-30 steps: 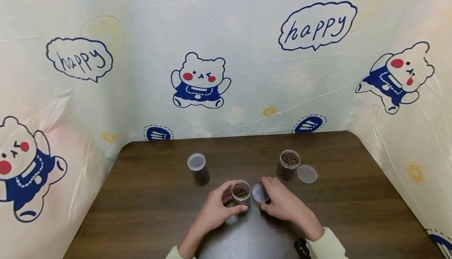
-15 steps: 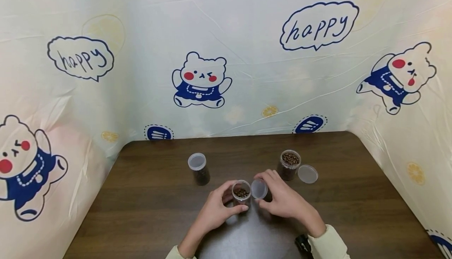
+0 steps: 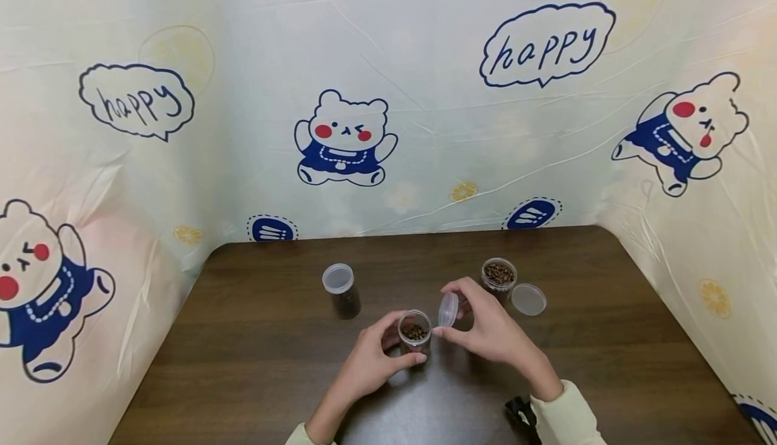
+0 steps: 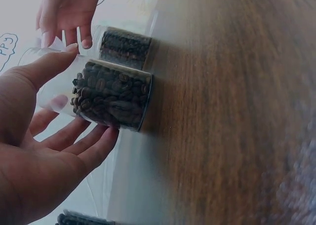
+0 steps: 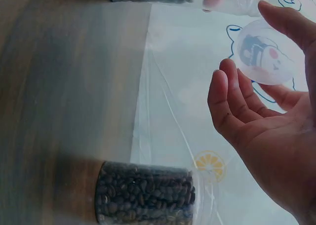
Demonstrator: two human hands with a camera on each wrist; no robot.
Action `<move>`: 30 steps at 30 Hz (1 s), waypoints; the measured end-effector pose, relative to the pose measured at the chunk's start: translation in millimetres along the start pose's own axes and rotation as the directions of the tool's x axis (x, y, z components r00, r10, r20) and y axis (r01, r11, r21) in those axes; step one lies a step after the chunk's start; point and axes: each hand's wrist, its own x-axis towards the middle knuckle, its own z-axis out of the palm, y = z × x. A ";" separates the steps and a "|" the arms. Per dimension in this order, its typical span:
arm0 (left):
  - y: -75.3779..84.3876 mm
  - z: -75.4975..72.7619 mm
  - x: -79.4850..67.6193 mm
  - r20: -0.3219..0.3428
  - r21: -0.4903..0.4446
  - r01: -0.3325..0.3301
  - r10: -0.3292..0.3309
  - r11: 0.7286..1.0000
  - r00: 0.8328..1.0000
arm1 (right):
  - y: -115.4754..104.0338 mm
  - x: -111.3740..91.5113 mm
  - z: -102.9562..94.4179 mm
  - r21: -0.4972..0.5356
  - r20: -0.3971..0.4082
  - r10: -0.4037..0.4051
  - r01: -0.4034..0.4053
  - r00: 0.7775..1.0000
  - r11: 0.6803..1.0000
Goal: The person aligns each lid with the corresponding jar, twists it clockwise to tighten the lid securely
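Observation:
My left hand [image 3: 371, 363] holds a clear jar [image 4: 113, 93] upright on the table, thumb on one side and fingers round the other. The jar is lidless and partly filled with coffee beans [image 3: 415, 332]. Just right of its rim, my right hand [image 3: 490, 329] pinches a translucent round lid [image 3: 448, 309] between thumb and fingers. The lid [image 5: 265, 52] is tipped nearly on edge, raised above the table. Behind the right hand stands a second uncapped jar [image 3: 499, 274] with beans near its top, its lower part partly hidden by that hand.
Another translucent lid [image 3: 529, 299] lies flat beside the second jar. A third jar [image 3: 341, 290], capped and dark inside, stands at the back left of the brown wooden table [image 3: 255, 364]. A printed curtain [image 3: 425, 94] surrounds the table. Something black [image 3: 521, 411] is by the right sleeve.
My right hand has raised the lid and shifted it slightly away from me, turning it from nearly flat to nearly on edge. The left hand and its jar have stayed put.

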 end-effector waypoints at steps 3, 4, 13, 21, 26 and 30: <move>-0.6 0.1 0.0 -0.004 0.003 0.001 -0.001 1.000 1.000 | 0.1 0.4 -1.5 0.034 0.004 -0.020 0.020 1.000 0.999; -0.7 0.2 0.0 -0.005 0.003 0.002 -0.002 1.000 1.000 | 0.1 0.4 -2.0 0.044 0.008 -0.026 0.026 1.000 0.999; -0.7 0.1 -0.6 -0.012 0.012 -0.004 0.004 1.000 1.000 | -6.4 3.7 -3.6 0.121 0.002 -0.050 0.049 0.999 0.991; -0.5 -0.3 -0.6 -0.008 0.026 -0.006 0.006 1.000 1.000 | -18.4 6.9 -2.0 0.074 0.015 -0.176 0.175 0.984 0.982; -1.3 -0.2 -0.6 -0.014 0.045 0.001 -0.001 0.999 1.000 | -22.5 9.3 3.0 0.076 0.045 -0.243 0.239 0.969 0.968; -1.8 -0.3 -0.6 -0.018 0.051 0.003 -0.002 0.999 1.000 | -24.0 11.8 7.2 0.073 0.063 -0.290 0.286 0.955 0.956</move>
